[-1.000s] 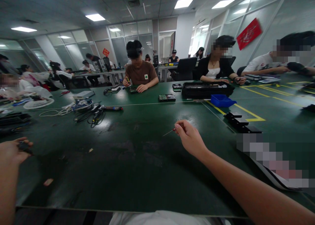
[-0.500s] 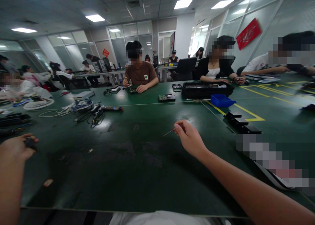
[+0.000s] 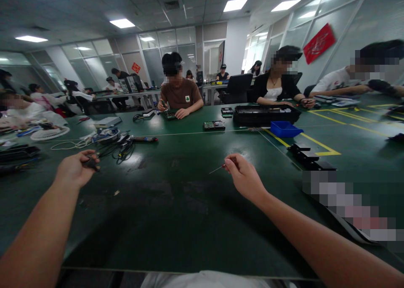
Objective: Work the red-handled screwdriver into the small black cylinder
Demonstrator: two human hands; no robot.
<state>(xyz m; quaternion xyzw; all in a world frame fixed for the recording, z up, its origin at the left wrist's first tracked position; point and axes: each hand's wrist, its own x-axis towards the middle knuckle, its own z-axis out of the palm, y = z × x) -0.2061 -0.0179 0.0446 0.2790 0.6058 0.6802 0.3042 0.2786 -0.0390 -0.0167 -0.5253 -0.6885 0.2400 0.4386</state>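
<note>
Over the left part of the green table (image 3: 176,233), my left hand (image 3: 73,169) is closed around a small dark piece (image 3: 90,164); its exact kind is hard to make out. My right hand (image 3: 245,176) is right of the middle, its fingers pinching a thin screwdriver (image 3: 216,169). The screwdriver's metal shaft points left and slightly down, and a bit of reddish handle shows at the fingertips. The two hands are well apart. Beyond my left hand lies a tangle of cables (image 3: 109,138) with a dark, rod-shaped item (image 3: 144,139) beside it.
Farther back are a circuit-board drive (image 3: 213,125), a long black casing (image 3: 267,114) and a blue bin (image 3: 285,129). Black brackets (image 3: 311,157) lie at right, near a blurred sheet (image 3: 350,206). A co-worker in a brown shirt (image 3: 181,95) sits opposite, hands on a board.
My left hand has come in from the left edge toward the middle, carrying the small dark piece. My right hand with the screwdriver has barely moved.
</note>
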